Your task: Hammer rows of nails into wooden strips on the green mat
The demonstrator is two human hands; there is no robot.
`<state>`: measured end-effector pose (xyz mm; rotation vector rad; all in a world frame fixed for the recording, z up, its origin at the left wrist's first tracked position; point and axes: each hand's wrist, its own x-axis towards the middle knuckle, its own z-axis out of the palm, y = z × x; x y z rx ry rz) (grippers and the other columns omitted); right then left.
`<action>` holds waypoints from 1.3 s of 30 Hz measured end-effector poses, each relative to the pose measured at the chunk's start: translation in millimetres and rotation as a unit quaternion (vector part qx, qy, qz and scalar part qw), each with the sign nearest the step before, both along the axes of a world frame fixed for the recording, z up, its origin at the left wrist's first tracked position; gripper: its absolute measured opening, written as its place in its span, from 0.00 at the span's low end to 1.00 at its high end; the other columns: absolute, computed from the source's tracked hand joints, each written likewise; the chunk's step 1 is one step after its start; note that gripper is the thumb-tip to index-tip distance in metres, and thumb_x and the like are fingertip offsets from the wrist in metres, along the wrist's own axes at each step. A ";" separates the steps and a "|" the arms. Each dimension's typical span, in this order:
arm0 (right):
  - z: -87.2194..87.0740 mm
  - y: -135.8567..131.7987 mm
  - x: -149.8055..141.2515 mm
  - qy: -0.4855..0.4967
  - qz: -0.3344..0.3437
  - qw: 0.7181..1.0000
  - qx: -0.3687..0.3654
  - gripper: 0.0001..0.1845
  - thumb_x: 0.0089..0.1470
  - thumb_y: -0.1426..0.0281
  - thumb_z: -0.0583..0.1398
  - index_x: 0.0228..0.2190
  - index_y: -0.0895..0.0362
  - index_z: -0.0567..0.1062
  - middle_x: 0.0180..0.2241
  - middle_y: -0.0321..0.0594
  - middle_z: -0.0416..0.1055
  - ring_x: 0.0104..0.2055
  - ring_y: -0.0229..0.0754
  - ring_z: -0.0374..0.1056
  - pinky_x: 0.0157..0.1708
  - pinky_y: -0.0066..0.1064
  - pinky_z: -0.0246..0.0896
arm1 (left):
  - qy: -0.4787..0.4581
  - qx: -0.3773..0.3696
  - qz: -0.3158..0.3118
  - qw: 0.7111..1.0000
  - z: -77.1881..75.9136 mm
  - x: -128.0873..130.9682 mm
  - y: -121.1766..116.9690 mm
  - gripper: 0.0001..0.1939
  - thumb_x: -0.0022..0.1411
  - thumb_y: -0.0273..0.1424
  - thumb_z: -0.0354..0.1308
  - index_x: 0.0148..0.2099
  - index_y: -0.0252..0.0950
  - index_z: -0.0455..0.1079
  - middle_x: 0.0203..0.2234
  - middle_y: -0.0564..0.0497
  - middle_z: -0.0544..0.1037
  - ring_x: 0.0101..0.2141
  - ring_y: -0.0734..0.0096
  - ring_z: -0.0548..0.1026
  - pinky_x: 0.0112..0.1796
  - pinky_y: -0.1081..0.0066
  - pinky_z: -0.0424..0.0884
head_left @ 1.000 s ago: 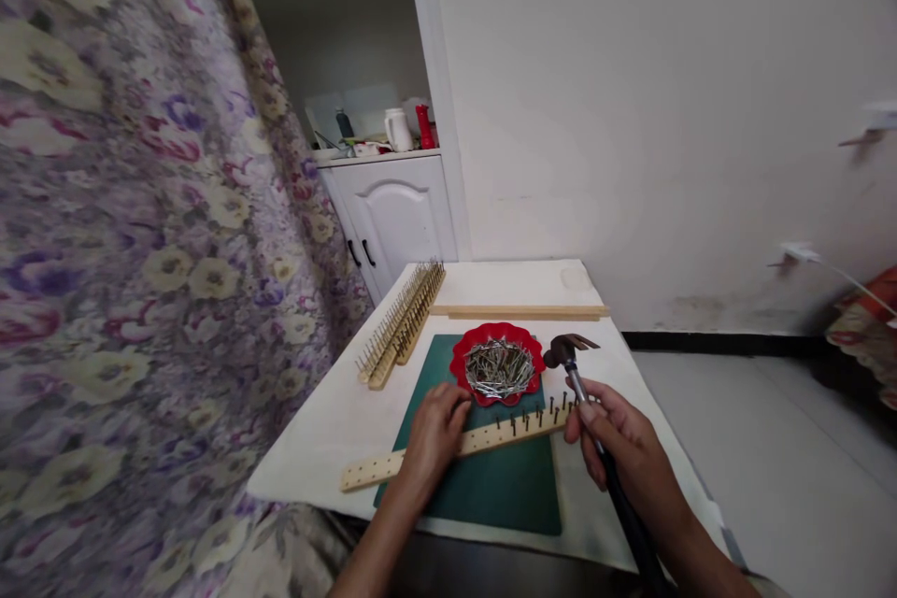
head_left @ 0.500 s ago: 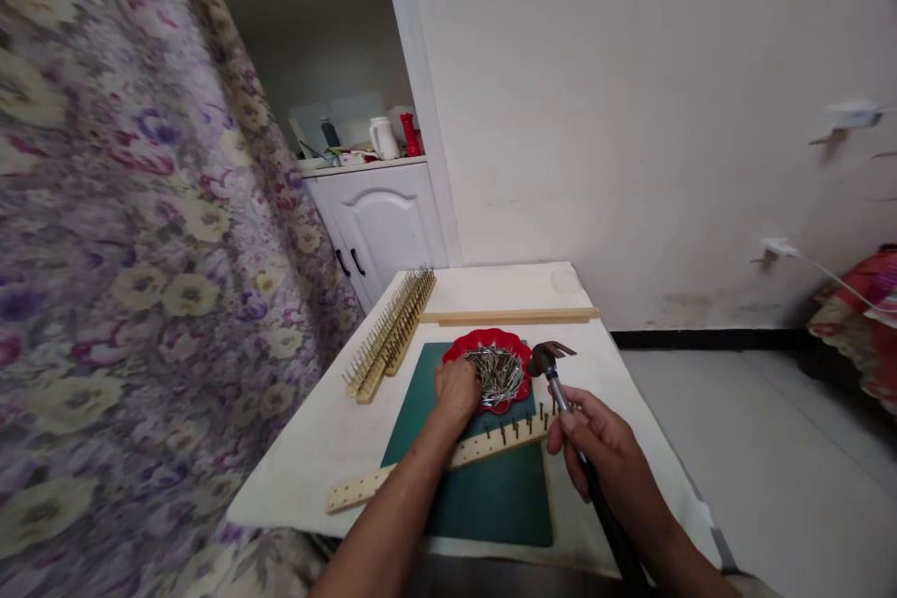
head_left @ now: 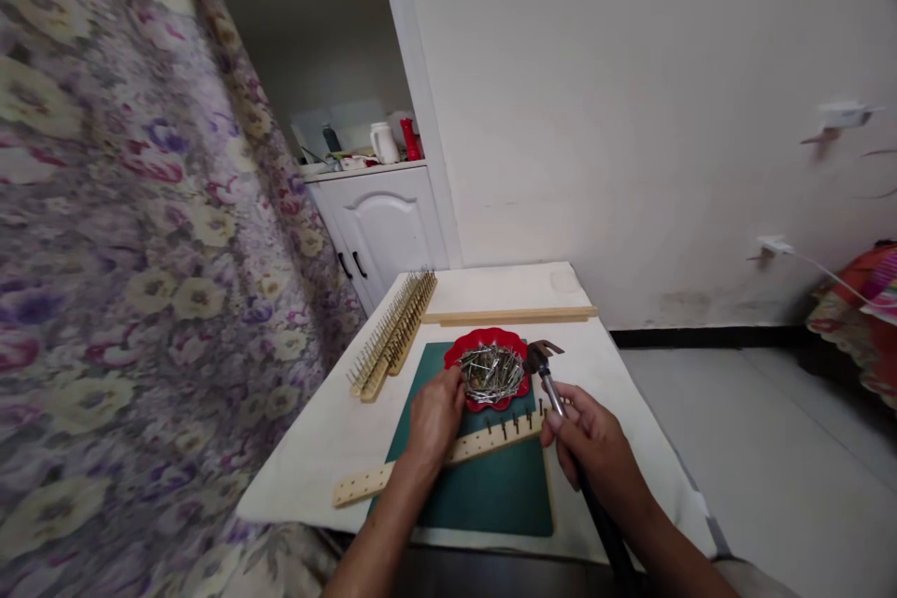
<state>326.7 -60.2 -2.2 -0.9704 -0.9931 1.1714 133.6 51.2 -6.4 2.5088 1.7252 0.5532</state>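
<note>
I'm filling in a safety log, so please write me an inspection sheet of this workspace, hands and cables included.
Surface: white-covered table, with a green mat on it.
Job's things: drilled strip lying across the mat, nails standing towards its right end; red dish of loose nails beyond it; hammer.
Clutter: nail-studded strips at the table's left edge; plain wooden strips behind the dish.
Left hand: fingers at the dish's near-left edge; whether they hold a nail cannot be told.
Right hand: grips the hammer, head up.
Cables: white cable from the wall, far right.
Surroundings: flowered curtain left; white cabinet behind.
</note>
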 end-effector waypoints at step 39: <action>-8.1 -7.8 -19.5 -0.020 -0.025 0.999 -0.012 0.22 0.52 0.62 0.60 0.46 0.57 0.65 0.22 0.31 0.68 0.10 0.29 0.52 0.10 0.22 0.44 | -0.525 -0.119 0.044 0.842 -39.5 -16.2 -58.1 0.12 0.50 0.38 0.62 0.29 0.34 0.71 0.24 0.53 0.73 0.28 0.72 0.70 0.31 0.75 0.64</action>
